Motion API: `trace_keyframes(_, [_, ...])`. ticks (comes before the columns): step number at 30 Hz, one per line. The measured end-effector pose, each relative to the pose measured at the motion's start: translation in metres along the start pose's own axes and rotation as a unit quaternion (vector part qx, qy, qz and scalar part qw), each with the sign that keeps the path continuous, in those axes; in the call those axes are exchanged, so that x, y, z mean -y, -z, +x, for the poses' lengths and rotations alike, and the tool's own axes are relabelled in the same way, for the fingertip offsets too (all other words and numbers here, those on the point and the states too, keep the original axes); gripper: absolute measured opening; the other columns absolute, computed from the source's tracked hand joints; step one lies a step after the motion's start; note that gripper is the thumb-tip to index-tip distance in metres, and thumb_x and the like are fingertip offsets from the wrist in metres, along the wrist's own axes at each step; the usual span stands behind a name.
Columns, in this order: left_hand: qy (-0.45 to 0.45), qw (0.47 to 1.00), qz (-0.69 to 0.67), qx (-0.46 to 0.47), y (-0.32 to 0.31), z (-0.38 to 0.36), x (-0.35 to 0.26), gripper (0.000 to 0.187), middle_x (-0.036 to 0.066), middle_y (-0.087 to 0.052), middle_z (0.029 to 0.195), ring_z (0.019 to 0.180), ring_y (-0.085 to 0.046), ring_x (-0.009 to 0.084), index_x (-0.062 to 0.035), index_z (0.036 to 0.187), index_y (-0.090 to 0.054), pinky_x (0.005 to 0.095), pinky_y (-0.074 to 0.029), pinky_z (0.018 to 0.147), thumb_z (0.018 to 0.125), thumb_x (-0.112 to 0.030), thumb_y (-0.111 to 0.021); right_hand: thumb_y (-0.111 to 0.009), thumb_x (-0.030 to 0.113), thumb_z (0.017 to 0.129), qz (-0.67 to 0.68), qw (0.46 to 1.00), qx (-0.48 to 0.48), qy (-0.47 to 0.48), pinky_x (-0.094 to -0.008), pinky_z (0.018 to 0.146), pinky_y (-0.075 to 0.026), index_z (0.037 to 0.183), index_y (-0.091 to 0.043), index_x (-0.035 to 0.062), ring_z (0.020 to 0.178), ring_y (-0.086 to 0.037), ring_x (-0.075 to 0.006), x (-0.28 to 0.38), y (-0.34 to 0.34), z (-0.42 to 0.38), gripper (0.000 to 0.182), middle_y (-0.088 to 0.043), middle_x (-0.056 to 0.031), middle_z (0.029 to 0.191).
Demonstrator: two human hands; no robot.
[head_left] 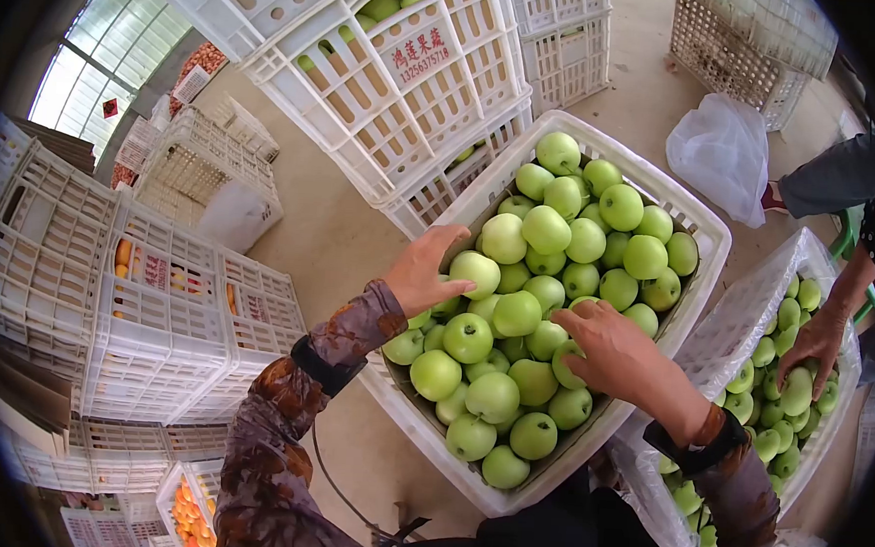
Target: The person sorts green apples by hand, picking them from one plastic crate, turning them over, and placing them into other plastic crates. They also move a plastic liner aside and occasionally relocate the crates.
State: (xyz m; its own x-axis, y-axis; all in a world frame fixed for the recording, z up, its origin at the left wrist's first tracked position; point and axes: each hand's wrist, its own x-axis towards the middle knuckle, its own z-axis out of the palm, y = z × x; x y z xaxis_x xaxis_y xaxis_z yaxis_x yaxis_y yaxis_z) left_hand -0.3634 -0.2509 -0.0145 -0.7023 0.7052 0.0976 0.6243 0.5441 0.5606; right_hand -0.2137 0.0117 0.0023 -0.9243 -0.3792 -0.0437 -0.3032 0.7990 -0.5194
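Observation:
A white plastic crate (696,314) full of green apples (546,230) stands tilted in front of me. My left hand (424,273) is at the crate's left side, thumb and fingers apart, beside a pale green apple (475,274); its thumb tip reaches that apple's lower edge. Over the right half of the pile is my right hand (615,353), fingers spread and lightly bent. Its thumb lies against a green apple (565,365); I see no apple lifted in it. Both sleeves are patterned, with a dark band at each wrist.
Stacked white crates (399,81) stand just beyond. At right, another person's hand (815,355) is on a green fruit in a plastic-lined crate (847,344). A clear plastic bag (721,150) lies on the floor. More crates (166,297) with orange fruit stand left.

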Motion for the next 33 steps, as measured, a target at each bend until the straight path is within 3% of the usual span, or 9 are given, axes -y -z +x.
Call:
trace_keyframes(5, [-0.019, 0.998, 0.052, 0.031, 0.003, -0.007, 0.002, 0.054, 0.017, -0.055, 0.120, 0.113, -0.054, 0.0346, -0.0029, 0.123, -0.050, 0.0393, -0.044, 0.098, 0.077, -0.019, -0.074, -0.063, 0.008, 0.075, -0.038, 0.999, -0.031, 0.008, -0.0420, 0.081, -0.051, 0.109, -0.053, 0.0049, 0.096, -0.057, -0.0344, -0.016, -0.007, 0.045, 0.036, -0.058, -0.0162, 0.100])
trace_keyframes(8, [-0.011, 0.998, 0.023, 0.061, 0.005, 0.017, -0.016, 0.054, 0.018, -0.054, 0.123, 0.115, -0.052, 0.0347, -0.0036, 0.126, -0.049, 0.0394, -0.042, 0.100, 0.080, -0.023, -0.072, -0.065, 0.010, 0.074, -0.058, 0.980, -0.173, -0.075, -0.0427, 0.081, -0.050, 0.113, -0.048, 0.0048, 0.094, -0.057, -0.0363, -0.028, 0.001, 0.072, 0.043, -0.056, -0.0196, 0.102])
trace_keyframes(11, [-0.066, 0.995, 0.048, 0.052, -0.010, 0.059, -0.024, 0.064, 0.020, -0.051, 0.127, 0.118, -0.049, 0.0357, -0.0045, 0.131, -0.044, 0.0414, -0.040, 0.102, 0.079, -0.029, -0.073, -0.066, 0.012, 0.075, 0.055, 0.992, -0.039, -0.109, -0.0435, 0.081, -0.050, 0.113, -0.047, 0.0016, 0.095, -0.057, -0.0368, -0.011, 0.004, 0.066, 0.044, -0.055, -0.0217, 0.104])
trace_keyframes(14, [-0.100, 0.984, 0.107, 0.101, -0.032, 0.092, -0.018, 0.083, 0.019, -0.053, 0.122, 0.114, -0.051, 0.0384, -0.0099, 0.136, -0.037, 0.0461, -0.042, 0.098, 0.070, -0.036, -0.080, -0.063, 0.014, 0.079, -0.124, 0.990, -0.065, -0.007, -0.0382, 0.071, -0.050, 0.117, -0.047, 0.0002, 0.094, -0.057, -0.0309, 0.025, -0.010, 0.025, 0.044, -0.055, -0.0209, 0.105])
trace_keyframes(17, [-0.114, 0.977, 0.080, 0.159, -0.036, 0.100, -0.019, 0.083, 0.019, -0.054, 0.122, 0.113, -0.052, 0.0381, -0.0137, 0.138, -0.035, 0.0469, -0.043, 0.097, 0.071, -0.034, -0.079, -0.067, 0.016, 0.073, -0.101, 0.994, 0.018, 0.047, -0.0392, 0.076, -0.048, 0.106, -0.055, 0.0070, 0.094, -0.057, -0.0290, 0.038, -0.002, -0.012, 0.036, -0.058, -0.0124, 0.097])
trace_keyframes(20, [-0.099, 0.983, 0.068, 0.137, -0.049, 0.101, -0.009, 0.079, 0.018, -0.056, 0.116, 0.110, -0.053, 0.0382, -0.0180, 0.135, -0.037, 0.0470, -0.043, 0.095, 0.070, -0.034, -0.079, -0.067, 0.019, 0.074, -0.144, 0.984, 0.080, -0.064, -0.0372, 0.073, -0.047, 0.099, -0.057, 0.0077, 0.091, -0.057, -0.0265, 0.021, 0.026, -0.035, 0.029, -0.059, -0.0094, 0.091])
trace_keyframes(25, [-0.093, 0.988, 0.033, 0.120, -0.037, 0.092, -0.013, 0.067, 0.015, -0.059, 0.102, 0.101, -0.056, 0.0360, -0.0164, 0.128, -0.043, 0.0458, -0.043, 0.091, 0.074, -0.038, -0.076, -0.067, 0.013, 0.073, -0.275, 0.946, -0.078, -0.153, -0.0371, 0.071, -0.046, 0.102, -0.056, 0.0064, 0.090, -0.058, -0.0273, -0.044, 0.045, -0.050, 0.033, -0.060, -0.0109, 0.089])
trace_keyframes(29, [-0.063, 0.984, 0.096, 0.139, -0.031, 0.094, -0.026, 0.059, 0.014, -0.059, 0.099, 0.096, -0.056, 0.0352, -0.0118, 0.121, -0.050, 0.0441, -0.043, 0.090, 0.076, -0.042, -0.074, -0.072, 0.014, 0.069, -0.192, 0.967, -0.035, -0.165, -0.0385, 0.076, -0.047, 0.110, -0.052, 0.0058, 0.096, -0.057, -0.0296, -0.068, 0.043, -0.046, 0.046, -0.060, -0.0126, 0.095])
trace_keyframes(33, [-0.102, 0.984, 0.145, 0.022, -0.042, 0.092, -0.045, 0.056, 0.014, -0.057, 0.109, 0.103, -0.054, 0.0328, -0.0067, 0.118, -0.054, 0.0443, -0.043, 0.092, 0.076, -0.037, -0.075, -0.076, 0.014, 0.065, -0.135, 0.978, -0.032, -0.157, -0.0418, 0.081, -0.048, 0.108, -0.050, 0.0055, 0.097, -0.057, -0.0339, -0.086, 0.035, -0.029, 0.051, -0.061, -0.0143, 0.099])
